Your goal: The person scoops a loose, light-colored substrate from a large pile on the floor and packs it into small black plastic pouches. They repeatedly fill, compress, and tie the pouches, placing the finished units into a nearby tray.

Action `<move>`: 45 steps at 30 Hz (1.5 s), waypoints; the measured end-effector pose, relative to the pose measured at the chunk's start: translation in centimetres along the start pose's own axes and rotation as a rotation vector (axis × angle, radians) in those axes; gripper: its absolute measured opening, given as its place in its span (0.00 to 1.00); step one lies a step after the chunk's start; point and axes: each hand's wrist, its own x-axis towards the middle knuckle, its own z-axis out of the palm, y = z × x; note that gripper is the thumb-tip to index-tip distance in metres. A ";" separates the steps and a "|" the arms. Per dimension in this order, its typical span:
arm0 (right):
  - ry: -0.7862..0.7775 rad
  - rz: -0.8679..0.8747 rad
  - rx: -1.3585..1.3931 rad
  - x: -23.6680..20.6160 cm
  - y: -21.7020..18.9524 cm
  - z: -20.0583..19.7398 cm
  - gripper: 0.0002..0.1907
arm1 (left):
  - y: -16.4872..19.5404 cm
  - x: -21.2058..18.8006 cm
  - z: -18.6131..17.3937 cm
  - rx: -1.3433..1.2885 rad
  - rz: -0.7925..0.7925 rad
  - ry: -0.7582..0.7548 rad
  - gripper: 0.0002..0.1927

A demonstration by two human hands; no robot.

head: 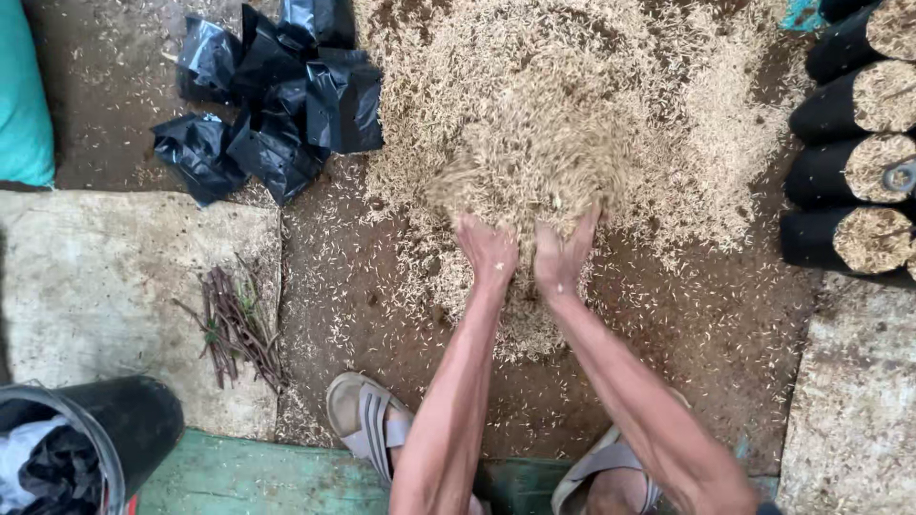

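Your left hand (489, 250) and right hand (563, 256) are dusted tan, sunk in the pale straw-gold husk pile (563, 124) at 12 o'clock. Ground (706, 334) under it is reddish brown, speckled with light husks. Glossy black plastic bags (277, 105) at 10 o'clock. Filled bags (844, 172) at 3 o'clock are black with beige tops. Teal sack (21, 95) at 9 o'clock. Purplish-brown twigs (234, 329) on a grey slab (105, 286). Your sandals (367, 420) are grey; the board (248, 477) at 6 o'clock is green.
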 end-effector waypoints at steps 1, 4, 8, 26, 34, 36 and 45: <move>0.035 -0.098 -0.047 1.1 -0.2 0.4 0.49 | 0.3 0.7 0.3 -0.135 -0.040 -0.005 0.44; 0.013 -0.247 -0.141 5.1 -2.5 0.0 0.32 | 1.7 2.8 -0.7 0.003 -0.132 -0.065 0.16; -0.177 -0.312 0.169 9.0 -7.9 -1.6 0.24 | 4.6 4.3 -2.0 0.100 0.155 -0.008 0.22; -0.288 -0.849 -0.620 3.8 -12.7 -7.9 0.11 | 13.8 10.2 -4.7 0.274 0.839 -0.121 0.26; -0.756 -1.681 -0.631 -10.2 0.2 -5.9 0.22 | 4.8 5.3 -12.1 -0.062 0.329 0.121 0.20; -0.673 -2.055 -0.870 -9.5 1.1 -3.7 0.26 | 0.7 4.4 -13.4 0.027 0.278 0.296 0.20; -0.049 -2.198 -1.192 4.1 -8.4 0.3 0.24 | -12.1 -5.3 -12.0 0.385 -0.048 0.692 0.32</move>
